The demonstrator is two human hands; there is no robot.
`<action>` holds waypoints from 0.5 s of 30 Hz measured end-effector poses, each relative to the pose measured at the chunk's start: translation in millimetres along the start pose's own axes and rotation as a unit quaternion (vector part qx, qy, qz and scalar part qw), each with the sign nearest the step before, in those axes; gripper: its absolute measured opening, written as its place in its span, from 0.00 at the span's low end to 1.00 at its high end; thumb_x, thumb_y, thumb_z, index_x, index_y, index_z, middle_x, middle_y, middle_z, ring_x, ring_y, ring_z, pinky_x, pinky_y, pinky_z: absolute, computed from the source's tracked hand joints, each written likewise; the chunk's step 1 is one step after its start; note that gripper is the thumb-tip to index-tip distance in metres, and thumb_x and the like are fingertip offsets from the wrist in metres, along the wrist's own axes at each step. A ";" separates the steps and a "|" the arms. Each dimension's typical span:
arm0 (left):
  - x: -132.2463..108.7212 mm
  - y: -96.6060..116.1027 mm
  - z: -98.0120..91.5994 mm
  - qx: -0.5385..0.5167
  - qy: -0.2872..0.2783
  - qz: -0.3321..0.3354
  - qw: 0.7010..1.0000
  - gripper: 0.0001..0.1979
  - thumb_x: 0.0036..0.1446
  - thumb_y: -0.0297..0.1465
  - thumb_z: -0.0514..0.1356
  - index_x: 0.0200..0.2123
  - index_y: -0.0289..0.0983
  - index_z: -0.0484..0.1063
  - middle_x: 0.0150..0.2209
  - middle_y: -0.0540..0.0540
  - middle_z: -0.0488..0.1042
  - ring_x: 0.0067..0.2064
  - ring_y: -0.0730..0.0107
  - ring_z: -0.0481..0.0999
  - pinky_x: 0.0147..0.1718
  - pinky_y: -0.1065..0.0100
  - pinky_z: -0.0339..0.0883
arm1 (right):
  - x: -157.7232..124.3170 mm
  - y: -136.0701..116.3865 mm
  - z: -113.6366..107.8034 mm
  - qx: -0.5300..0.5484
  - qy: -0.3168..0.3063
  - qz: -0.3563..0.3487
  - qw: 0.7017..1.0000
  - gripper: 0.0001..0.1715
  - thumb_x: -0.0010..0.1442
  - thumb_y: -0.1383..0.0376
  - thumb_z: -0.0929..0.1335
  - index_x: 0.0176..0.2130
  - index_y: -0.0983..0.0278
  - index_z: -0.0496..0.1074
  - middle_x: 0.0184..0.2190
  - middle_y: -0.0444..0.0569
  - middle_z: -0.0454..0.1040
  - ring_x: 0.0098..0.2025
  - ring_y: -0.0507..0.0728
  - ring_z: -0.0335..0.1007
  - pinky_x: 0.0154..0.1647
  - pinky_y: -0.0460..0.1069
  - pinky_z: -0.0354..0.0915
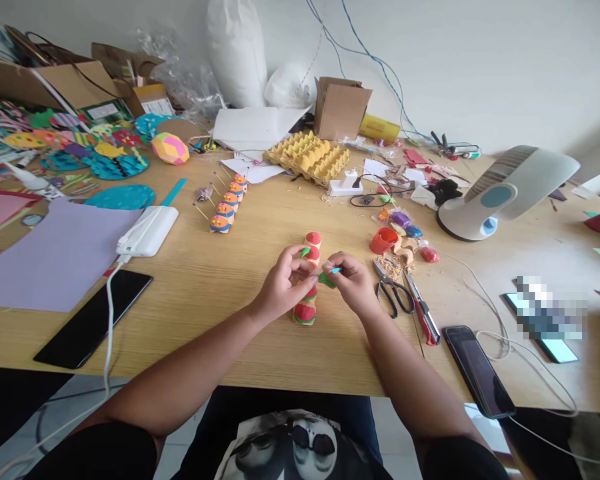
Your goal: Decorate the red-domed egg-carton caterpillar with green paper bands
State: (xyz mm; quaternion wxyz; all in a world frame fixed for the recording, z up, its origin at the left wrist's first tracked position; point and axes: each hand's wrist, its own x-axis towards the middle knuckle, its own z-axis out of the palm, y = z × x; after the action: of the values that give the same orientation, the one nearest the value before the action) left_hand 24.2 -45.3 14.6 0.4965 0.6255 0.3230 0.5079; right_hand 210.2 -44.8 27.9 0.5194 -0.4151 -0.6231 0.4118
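Right fingers (pixel 341 259) are pinching a soft-looking green piece (pixel 327 280); whether left fingers (pixel 291 255) are gripping, I cannot tell. Beneath both, a red-domed cardboard strip (pixel 306 312) is lying twelve-to-six o'clock.

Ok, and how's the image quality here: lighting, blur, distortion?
Head view: soft, fairly even light on the pale wooden table; small green piece at the bare right hand lacks crisp detail; square pixel blocks partly mask the lit rectangular phone; wide-angle stretch may distort the white plastic fan.

Black short sleeves (pixel 110 450), loose, ending near elbows; shirt front (pixel 275 460) printed black-and-white, figures in dark glasses; trousers (pixel 203 430) dark, possibly navy, mostly in shadow
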 end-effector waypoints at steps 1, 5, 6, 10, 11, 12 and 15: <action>-0.3 0.7 0.3 0.000 -0.001 0.005 1.000 0.28 0.61 0.34 0.66 0.61 0.42 0.59 0.38 0.48 0.79 0.40 0.68 0.81 0.42 0.66 0.76 | 0.0 -1.3 0.6 -0.008 -0.005 0.000 1.000 0.18 0.61 0.50 0.73 0.33 0.61 0.74 0.32 0.47 0.74 0.33 0.54 0.68 0.34 0.49 0.66; -1.4 2.1 0.8 0.019 0.009 0.016 1.000 0.24 0.62 0.34 0.65 0.58 0.41 0.62 0.35 0.49 0.79 0.37 0.69 0.81 0.40 0.67 0.75 | -0.8 -10.9 3.7 -0.065 -0.032 -0.025 0.997 0.19 0.63 0.49 0.71 0.31 0.61 0.74 0.31 0.47 0.75 0.34 0.54 0.69 0.37 0.51 0.67; -1.6 2.3 0.9 0.019 0.007 0.013 1.000 0.23 0.62 0.34 0.65 0.57 0.41 0.62 0.34 0.50 0.78 0.35 0.69 0.81 0.39 0.67 0.75 | -1.0 -13.4 4.2 -0.078 -0.035 -0.038 0.996 0.20 0.64 0.50 0.70 0.31 0.61 0.73 0.30 0.47 0.75 0.34 0.55 0.69 0.38 0.51 0.67; -0.3 2.1 0.8 -0.029 -0.014 -0.028 0.999 0.25 0.60 0.35 0.66 0.57 0.43 0.62 0.32 0.52 0.77 0.34 0.70 0.80 0.38 0.68 0.74 | 0.8 -16.1 0.6 -0.116 -0.036 -0.074 0.990 0.20 0.66 0.52 0.69 0.28 0.61 0.73 0.27 0.47 0.75 0.32 0.55 0.69 0.39 0.52 0.67; 0.7 1.6 0.3 -0.047 -0.014 -0.039 0.998 0.26 0.59 0.36 0.67 0.58 0.42 0.62 0.34 0.51 0.77 0.35 0.70 0.80 0.38 0.68 0.74 | 2.3 -13.8 -2.8 -0.129 -0.031 -0.067 0.989 0.19 0.66 0.53 0.69 0.29 0.61 0.73 0.28 0.47 0.75 0.32 0.55 0.70 0.39 0.52 0.67; 2.0 0.8 -0.7 -0.063 -0.012 -0.050 0.997 0.27 0.59 0.37 0.67 0.58 0.42 0.63 0.36 0.49 0.78 0.37 0.69 0.80 0.39 0.67 0.74 | 4.2 -10.2 -7.6 -0.147 -0.022 -0.051 0.988 0.17 0.66 0.54 0.68 0.30 0.61 0.74 0.28 0.47 0.76 0.32 0.55 0.70 0.38 0.52 0.67; 6.8 -3.3 -5.8 -0.095 0.011 -0.076 0.992 0.23 0.62 0.43 0.63 0.57 0.39 0.70 0.45 0.42 0.78 0.44 0.66 0.77 0.38 0.67 0.72 | 11.4 6.2 -28.8 -0.270 0.029 0.000 0.962 0.12 0.64 0.59 0.68 0.31 0.61 0.76 0.29 0.48 0.77 0.34 0.57 0.71 0.39 0.52 0.67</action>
State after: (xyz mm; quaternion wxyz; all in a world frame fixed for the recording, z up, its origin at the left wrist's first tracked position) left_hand 20.9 -36.4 13.6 0.5874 0.5432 0.3254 0.5039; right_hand 238.0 -29.7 29.0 0.4060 -0.5518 -0.6958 0.2158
